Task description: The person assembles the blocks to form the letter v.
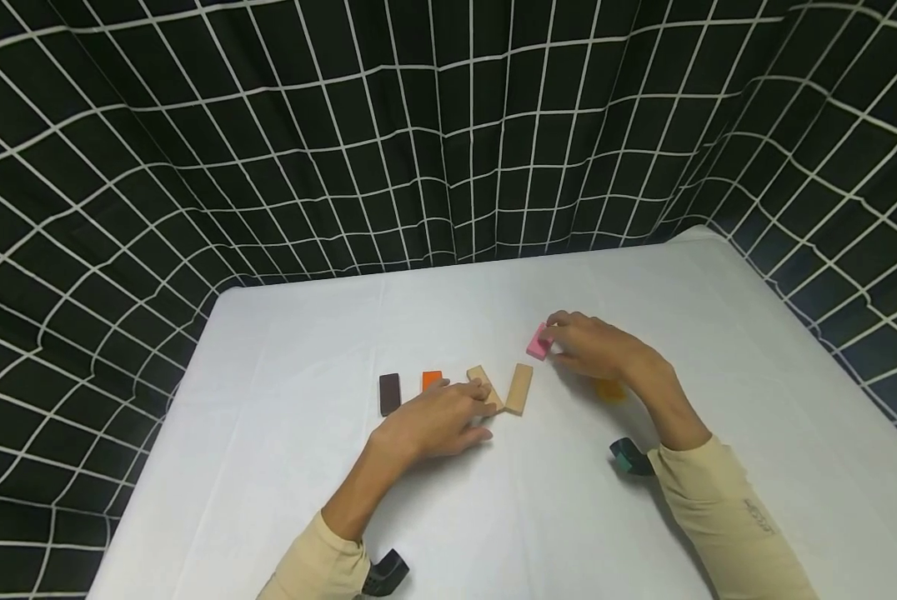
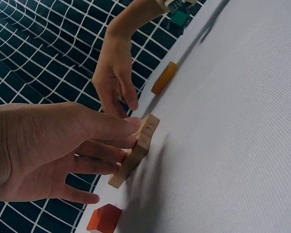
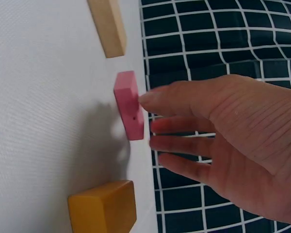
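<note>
My left hand (image 1: 433,421) reaches over a light wooden block (image 1: 476,372), with fingertips on or just above it and the thumb held apart. That block slants so its near end meets a second wooden block (image 1: 519,389); handwritten marks show on the block ends (image 2: 146,133) in the left wrist view. At a pink block (image 1: 537,347) is my right hand (image 1: 594,346), thumb and fingers extended beside it. In the right wrist view the thumb tip is close to the pink block (image 3: 129,107); whether it touches I cannot tell.
An orange block (image 1: 431,379), partly hidden behind my left hand, and a dark brown block (image 1: 390,394) lie to the left. Under my right wrist sits a yellow block (image 1: 610,390). A black curtain with a white grid (image 1: 448,125) surrounds the white table (image 1: 306,333).
</note>
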Available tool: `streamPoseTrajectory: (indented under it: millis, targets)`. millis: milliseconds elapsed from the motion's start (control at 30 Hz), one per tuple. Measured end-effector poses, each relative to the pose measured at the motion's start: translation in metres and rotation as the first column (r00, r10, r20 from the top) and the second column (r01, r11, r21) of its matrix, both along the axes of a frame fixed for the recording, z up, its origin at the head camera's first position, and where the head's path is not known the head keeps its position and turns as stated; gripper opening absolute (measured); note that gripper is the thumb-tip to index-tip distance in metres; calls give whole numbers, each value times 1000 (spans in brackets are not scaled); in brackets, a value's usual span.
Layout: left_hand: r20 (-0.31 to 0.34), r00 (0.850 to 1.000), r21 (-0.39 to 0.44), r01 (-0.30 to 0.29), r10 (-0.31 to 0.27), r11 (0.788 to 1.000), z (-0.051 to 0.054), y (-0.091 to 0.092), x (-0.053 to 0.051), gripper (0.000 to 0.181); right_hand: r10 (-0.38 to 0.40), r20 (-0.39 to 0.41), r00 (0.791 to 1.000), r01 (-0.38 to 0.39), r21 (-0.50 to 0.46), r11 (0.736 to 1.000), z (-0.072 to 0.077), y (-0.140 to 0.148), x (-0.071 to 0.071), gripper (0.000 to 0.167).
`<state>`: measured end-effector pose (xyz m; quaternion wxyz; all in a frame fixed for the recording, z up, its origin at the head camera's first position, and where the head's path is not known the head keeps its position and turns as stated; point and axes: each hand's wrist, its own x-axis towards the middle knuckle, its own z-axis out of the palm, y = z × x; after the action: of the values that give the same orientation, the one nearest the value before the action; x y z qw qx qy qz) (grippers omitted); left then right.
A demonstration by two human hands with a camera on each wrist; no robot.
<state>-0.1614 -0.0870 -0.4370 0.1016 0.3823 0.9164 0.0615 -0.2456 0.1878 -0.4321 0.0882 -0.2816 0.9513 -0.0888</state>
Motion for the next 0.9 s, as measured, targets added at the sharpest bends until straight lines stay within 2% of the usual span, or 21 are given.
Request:
streamPoseTrajectory:
  millis: [200,500,633,900]
  targets:
    - [3,1000,-12,1,-1,1000,0,1,-1,40,33,83,996,-32,-18,999,0,2,0,39]
    - [5,1000,-13,-3,3,1000,0,1,-2,41,104,108,989,-99,-51,994,0,3,3,50]
    - [22,1000,-6,-10,10,1000,-2,2,-2,43,117,129,985,-113,-38,993,1,2,5,51]
    - [14,1000,-3,-16,17,1000,0,1,-2,42,134,133,982,-132,-20,991,3,0,6,55]
